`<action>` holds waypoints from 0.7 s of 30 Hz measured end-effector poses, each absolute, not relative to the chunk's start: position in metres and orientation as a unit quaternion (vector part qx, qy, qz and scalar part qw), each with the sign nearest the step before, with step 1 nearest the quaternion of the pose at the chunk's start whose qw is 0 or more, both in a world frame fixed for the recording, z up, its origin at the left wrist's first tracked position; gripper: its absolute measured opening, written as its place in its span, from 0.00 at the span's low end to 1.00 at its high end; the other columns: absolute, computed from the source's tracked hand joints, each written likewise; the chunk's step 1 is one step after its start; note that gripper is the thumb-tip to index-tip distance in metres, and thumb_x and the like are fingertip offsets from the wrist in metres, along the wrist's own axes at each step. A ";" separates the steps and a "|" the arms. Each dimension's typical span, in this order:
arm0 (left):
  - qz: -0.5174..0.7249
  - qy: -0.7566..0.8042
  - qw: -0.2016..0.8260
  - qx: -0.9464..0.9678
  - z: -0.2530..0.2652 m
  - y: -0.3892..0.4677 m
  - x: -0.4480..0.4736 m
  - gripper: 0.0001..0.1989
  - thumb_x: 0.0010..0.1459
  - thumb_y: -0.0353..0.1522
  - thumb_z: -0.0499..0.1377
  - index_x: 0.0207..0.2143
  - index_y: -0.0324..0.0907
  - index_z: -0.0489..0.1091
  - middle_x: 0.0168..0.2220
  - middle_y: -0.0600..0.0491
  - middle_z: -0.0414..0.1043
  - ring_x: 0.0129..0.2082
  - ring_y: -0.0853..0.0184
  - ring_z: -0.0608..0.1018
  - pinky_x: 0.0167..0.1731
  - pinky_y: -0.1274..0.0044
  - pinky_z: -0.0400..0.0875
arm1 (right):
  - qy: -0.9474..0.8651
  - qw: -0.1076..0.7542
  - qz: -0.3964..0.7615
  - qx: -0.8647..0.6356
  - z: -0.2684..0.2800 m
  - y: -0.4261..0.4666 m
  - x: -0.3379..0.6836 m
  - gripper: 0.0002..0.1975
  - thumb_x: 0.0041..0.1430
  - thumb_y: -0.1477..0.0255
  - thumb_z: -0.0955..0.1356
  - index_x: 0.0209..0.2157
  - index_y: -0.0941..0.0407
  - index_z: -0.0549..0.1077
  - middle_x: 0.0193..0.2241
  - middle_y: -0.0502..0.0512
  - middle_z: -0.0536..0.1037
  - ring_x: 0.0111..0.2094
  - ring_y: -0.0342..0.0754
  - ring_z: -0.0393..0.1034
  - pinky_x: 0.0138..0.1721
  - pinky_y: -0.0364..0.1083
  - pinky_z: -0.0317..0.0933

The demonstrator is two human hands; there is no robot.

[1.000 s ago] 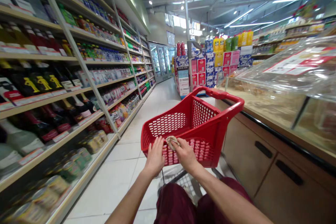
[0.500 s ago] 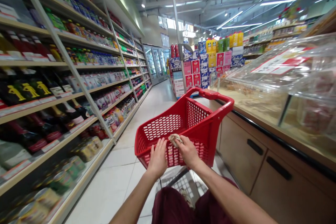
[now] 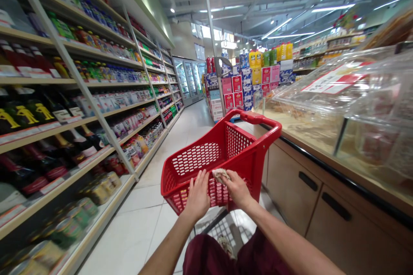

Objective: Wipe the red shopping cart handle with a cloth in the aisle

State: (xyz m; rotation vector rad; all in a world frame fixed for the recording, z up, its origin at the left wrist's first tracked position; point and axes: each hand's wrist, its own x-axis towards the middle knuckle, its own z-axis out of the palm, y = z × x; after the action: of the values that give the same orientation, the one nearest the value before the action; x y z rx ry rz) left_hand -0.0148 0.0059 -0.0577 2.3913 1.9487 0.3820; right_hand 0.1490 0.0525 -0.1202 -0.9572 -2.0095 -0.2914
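A red plastic shopping cart (image 3: 248, 159) with perforated sides stands sideways before me, its handle to the right. My left hand (image 3: 198, 195) lies with fingers stretched out against the cart's near side, fingertips at the top rim. In my right hand (image 3: 238, 189) is a crumpled off-white cloth (image 3: 221, 175), pinched between the fingers and resting on the same rim, a short way right of my left hand. The cart's basket holds nothing that I can see. My right palm is hidden from view.
Shelves of bottles and cans (image 3: 106, 107) run along the left. On the right is a wooden counter (image 3: 290, 180) with clear plastic packs (image 3: 322, 84) on top. Stacked drink cartons (image 3: 232, 90) stand beyond the cart. Pale floor tiles (image 3: 138, 215) lie between shelves and cart.
My right hand and the cloth have slid slightly right along the cart's rim. My left hand has shifted slightly right too. The view has moved a little.
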 end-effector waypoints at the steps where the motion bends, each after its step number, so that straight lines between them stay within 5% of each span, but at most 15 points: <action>1: 0.122 0.626 0.018 0.770 -0.057 0.005 -0.013 0.37 0.41 0.21 0.45 0.58 0.36 0.45 0.62 0.49 0.40 0.61 0.66 0.41 0.58 0.64 0.38 | -0.818 0.418 -0.115 -0.378 -0.128 0.050 0.153 0.13 0.57 0.77 0.61 0.43 0.54 0.70 0.39 0.57 0.72 0.38 0.48 0.65 0.39 0.45 0.63; 4: 0.120 0.628 0.018 0.768 -0.056 0.005 -0.010 0.37 0.41 0.21 0.45 0.58 0.36 0.44 0.62 0.49 0.40 0.61 0.66 0.41 0.59 0.64 0.38 | -0.835 0.397 -0.104 -0.366 -0.140 0.041 0.163 0.13 0.56 0.77 0.62 0.41 0.53 0.71 0.37 0.55 0.73 0.38 0.46 0.66 0.38 0.43 0.63; 10: 0.129 0.618 0.009 0.775 -0.053 0.014 0.003 0.37 0.41 0.21 0.45 0.58 0.35 0.44 0.62 0.48 0.40 0.61 0.66 0.42 0.59 0.64 0.37 | -0.769 0.492 -0.104 -0.394 -0.095 0.062 0.173 0.18 0.58 0.78 0.58 0.49 0.53 0.66 0.44 0.58 0.68 0.45 0.49 0.62 0.44 0.48 0.60; 17: 0.119 0.608 0.002 0.785 -0.056 0.017 0.010 0.38 0.40 0.21 0.46 0.58 0.36 0.43 0.62 0.49 0.39 0.61 0.66 0.41 0.58 0.64 0.38 | -0.829 0.389 -0.066 -0.396 -0.130 0.055 0.182 0.14 0.56 0.76 0.61 0.43 0.54 0.71 0.39 0.56 0.71 0.39 0.48 0.64 0.40 0.46 0.62; 21: 0.117 0.604 -0.004 0.788 -0.056 0.021 0.015 0.37 0.42 0.23 0.46 0.58 0.35 0.43 0.62 0.49 0.38 0.61 0.66 0.41 0.58 0.64 0.38 | -0.797 0.446 -0.089 -0.398 -0.108 0.060 0.192 0.17 0.56 0.78 0.60 0.46 0.54 0.68 0.41 0.57 0.69 0.42 0.48 0.62 0.43 0.47 0.61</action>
State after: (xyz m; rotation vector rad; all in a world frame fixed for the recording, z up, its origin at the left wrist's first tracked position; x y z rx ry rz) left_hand 0.0149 0.0209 -0.0558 2.4822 1.9017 0.3697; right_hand 0.1921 0.0597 -0.1076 -0.9862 -1.9740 -0.2206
